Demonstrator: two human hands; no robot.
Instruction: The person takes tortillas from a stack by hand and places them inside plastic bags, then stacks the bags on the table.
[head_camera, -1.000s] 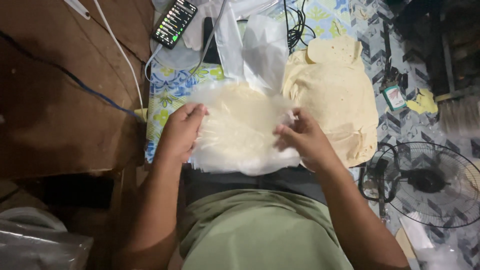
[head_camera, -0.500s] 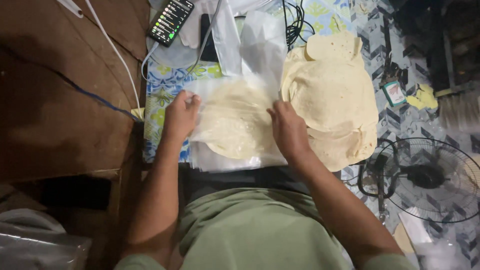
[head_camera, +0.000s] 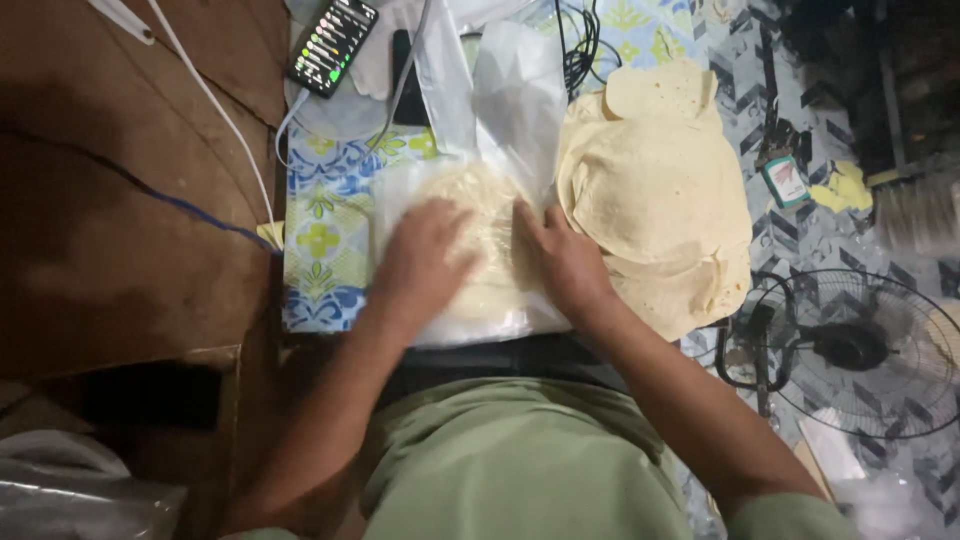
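A clear plastic bag holding a round pale flatbread lies on a blue and yellow patterned cloth. My left hand lies flat on the bagged flatbread, fingers spread, slightly blurred. My right hand presses the bag's right side, fingers pointing up. Neither hand grips anything. To the right sits a loose stack of larger flatbreads.
A lit phone and a dark phone lie at the top with white cables and an open plastic bag. A brown wooden surface fills the left. A floor fan stands at the right.
Both hands moved from the bag's outer edges inward onto the flatbread; the left hand slid right to its middle. The bag now lies flatter.
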